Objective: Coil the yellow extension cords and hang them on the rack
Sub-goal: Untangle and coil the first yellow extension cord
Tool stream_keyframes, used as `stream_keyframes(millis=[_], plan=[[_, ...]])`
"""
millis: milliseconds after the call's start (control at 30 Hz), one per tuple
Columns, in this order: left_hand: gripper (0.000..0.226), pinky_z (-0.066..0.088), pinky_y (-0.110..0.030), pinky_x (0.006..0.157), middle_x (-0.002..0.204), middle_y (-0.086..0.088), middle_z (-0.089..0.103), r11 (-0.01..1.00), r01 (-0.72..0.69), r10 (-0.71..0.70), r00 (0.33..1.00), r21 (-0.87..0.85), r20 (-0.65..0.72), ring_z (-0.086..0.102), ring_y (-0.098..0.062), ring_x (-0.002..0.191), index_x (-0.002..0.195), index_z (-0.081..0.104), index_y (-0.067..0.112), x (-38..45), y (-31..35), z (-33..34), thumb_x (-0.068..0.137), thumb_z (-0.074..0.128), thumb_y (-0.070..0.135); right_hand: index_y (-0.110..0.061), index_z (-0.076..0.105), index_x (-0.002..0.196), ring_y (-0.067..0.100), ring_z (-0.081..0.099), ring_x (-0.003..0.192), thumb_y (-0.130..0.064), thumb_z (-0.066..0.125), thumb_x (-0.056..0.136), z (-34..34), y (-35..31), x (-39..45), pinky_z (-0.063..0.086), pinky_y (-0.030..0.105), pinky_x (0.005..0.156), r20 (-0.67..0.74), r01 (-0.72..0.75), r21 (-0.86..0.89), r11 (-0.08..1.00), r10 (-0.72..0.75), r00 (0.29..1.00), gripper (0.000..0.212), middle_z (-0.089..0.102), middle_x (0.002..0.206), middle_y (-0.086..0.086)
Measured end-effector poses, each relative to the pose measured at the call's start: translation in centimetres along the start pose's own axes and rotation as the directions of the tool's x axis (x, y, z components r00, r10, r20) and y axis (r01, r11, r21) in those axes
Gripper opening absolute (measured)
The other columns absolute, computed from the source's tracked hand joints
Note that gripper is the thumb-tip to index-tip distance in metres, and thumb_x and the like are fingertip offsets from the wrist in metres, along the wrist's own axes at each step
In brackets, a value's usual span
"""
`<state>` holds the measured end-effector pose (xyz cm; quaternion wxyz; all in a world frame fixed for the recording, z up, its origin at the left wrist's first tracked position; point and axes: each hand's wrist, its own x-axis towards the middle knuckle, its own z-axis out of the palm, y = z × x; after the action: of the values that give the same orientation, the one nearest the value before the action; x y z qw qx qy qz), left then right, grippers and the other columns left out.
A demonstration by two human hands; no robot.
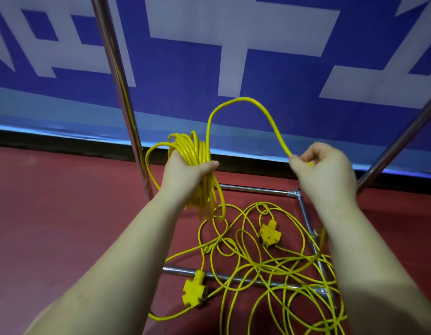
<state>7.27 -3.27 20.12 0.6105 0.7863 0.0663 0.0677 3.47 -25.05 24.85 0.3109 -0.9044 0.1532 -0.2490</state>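
Bottom right of frame: loose yellow cord point(258, 267) lies tangled on the red floor point(64, 213) w/ two plug blocks point(194, 290), over the rack base point(306, 221). Mid frame: left hand point(185, 174) wraps round the coil point(192, 151); right hand point(323, 165) pinches the next loop point(243, 105). Pull too fast & knots could snag on the rack, or the coil might slip.

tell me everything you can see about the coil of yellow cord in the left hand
The coil is a bundle of many loops of thin, glossy yellow cord, plastic-coated by the look of it. The left hand holds it upright in its grip, above the red floor, fingers and thumb curled around the middle of the bundle. One looser loop bulges out to the left. The lower ends hang below the hand. From the top, a single strand arcs up and over to the right hand, which pinches it.
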Motion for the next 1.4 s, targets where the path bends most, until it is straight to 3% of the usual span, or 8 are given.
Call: stream_keyframes(millis=[167, 333, 400, 500, 667, 867, 1000, 1400], plan=[[0.05, 0.056, -0.047, 0.078, 0.078, -0.006, 0.068, 0.997, 0.002, -0.001, 1.0, -0.083, 0.01, 0.068, -0.025, 0.075, 0.093, 0.062, 0.006, -0.6, 0.5, 0.6, 0.062, 0.082, 0.039, -0.015, 0.046, 0.059, 0.023, 0.048, 0.065, -0.029, 0.068, 0.075, 1.4, -0.6, -1.4, 0.032, 0.026, 0.058, 0.452, 0.112, -0.331, 0.937, 0.054, 0.89, 0.031, 0.047, 0.056, -0.004], [0.07, 0.056, -0.053, 0.078, 0.087, -0.009, 0.072, 1.0, -0.005, 0.009, 0.986, -0.022, 0.166, 0.07, -0.028, 0.081, 0.099, 0.059, 0.013, -1.4, 0.9, 0.6, 0.046, 0.08, 0.053, -0.015, 0.049, 0.053, 0.014, 0.038, 0.05, -0.03, 0.074, 0.074, 1.9, -1.3, -1.8, 0.03, 0.024, 0.05, 0.738, 0.162, -0.055, 0.985, -0.07, 0.672, 0.036, 0.041, 0.049, -0.002], [0.074, 0.056, -0.05, 0.08, 0.091, -0.008, 0.072, 0.999, -0.024, 0.028, 0.971, -0.021, 0.239, 0.07, -0.026, 0.084, 0.104, 0.059, 0.013, -1.8, 1.1, 0.6, 0.045, 0.082, 0.05, -0.015, 0.053, 0.055, 0.009, 0.032, 0.044, -0.035, 0.072, 0.077, 1.7, -1.7, -1.7, 0.027, 0.021, 0.043, 0.711, 0.047, 0.122, 0.991, -0.12, 0.693, 0.035, 0.039, 0.049, -0.003], [0.065, 0.056, -0.044, 0.08, 0.096, -0.012, 0.072, 0.996, -0.027, 0.055, 0.941, -0.087, 0.335, 0.071, -0.025, 0.084, 0.111, 0.058, 0.011, -2.1, 1.6, 0.7, 0.056, 0.087, 0.031, -0.016, 0.058, 0.062, 0.003, 0.032, 0.04, -0.036, 0.069, 0.08, 1.5, -2.0, -1.3, 0.026, 0.015, 0.041, 0.551, -0.077, 0.323, 0.943, -0.122, 0.825, 0.03, 0.04, 0.046, -0.009], [0.06, 0.055, -0.042, 0.087, 0.1, -0.003, 0.072, 0.978, -0.177, 0.205, 0.915, -0.112, 0.348, 0.07, -0.016, 0.09, 0.114, 0.058, 0.018, -2.3, 4.7, 1.5, 0.061, 0.085, 0.022, -0.012, 0.057, 0.078, 0.004, 0.03, 0.043, -0.01, 0.055, 0.091, -0.5, -4.2, -1.0, 0.022, 0.014, 0.038, 0.552, -0.366, 0.681, 0.635, -0.117, 0.826, 0.013, 0.039, 0.045, -0.008], [0.049, 0.051, -0.031, 0.091, 0.095, 0.016, 0.066, 0.915, -0.386, 0.404, 0.888, -0.123, 0.219, 0.065, -0.001, 0.092, 0.094, 0.051, 0.037, -3.5, 8.8, 1.3, 0.064, 0.084, 0.017, -0.011, 0.061, 0.083, 0.002, 0.036, 0.041, -0.004, 0.049, 0.093, -3.9, -6.4, -1.0, 0.03, 0.013, 0.04, 0.374, -0.172, 0.8, 0.574, -0.255, 0.892, 0.017, 0.048, 0.048, -0.008], [0.045, 0.052, -0.038, 0.09, 0.1, 0.009, 0.068, 0.891, -0.432, 0.451, 0.879, -0.141, 0.155, 0.066, -0.007, 0.096, 0.094, 0.052, 0.038, -4.8, 10.0, 0.5, 0.058, 0.078, 0.031, -0.012, 0.064, 0.084, 0.004, 0.039, 0.043, -0.008, 0.05, 0.092, -6.0, -7.0, -1.3, 0.036, 0.014, 0.043, 0.356, -0.1, 0.8, 0.591, -0.333, 0.873, 0.016, 0.052, 0.05, -0.005], [0.065, 0.055, -0.048, 0.082, 0.092, -0.002, 0.072, 0.917, -0.355, 0.373, 0.925, -0.18, 0.073, 0.07, -0.02, 0.087, 0.107, 0.059, 0.017, -5.8, 10.1, -1.2, 0.051, 0.073, 0.044, -0.012, 0.065, 0.094, 0.003, 0.045, 0.044, -0.011, 0.054, 0.086, -6.4, -8.8, -3.1, 0.043, 0.015, 0.044, 0.402, -0.166, 0.843, 0.512, -0.395, 0.826, 0.014, 0.058, 0.055, -0.005]])
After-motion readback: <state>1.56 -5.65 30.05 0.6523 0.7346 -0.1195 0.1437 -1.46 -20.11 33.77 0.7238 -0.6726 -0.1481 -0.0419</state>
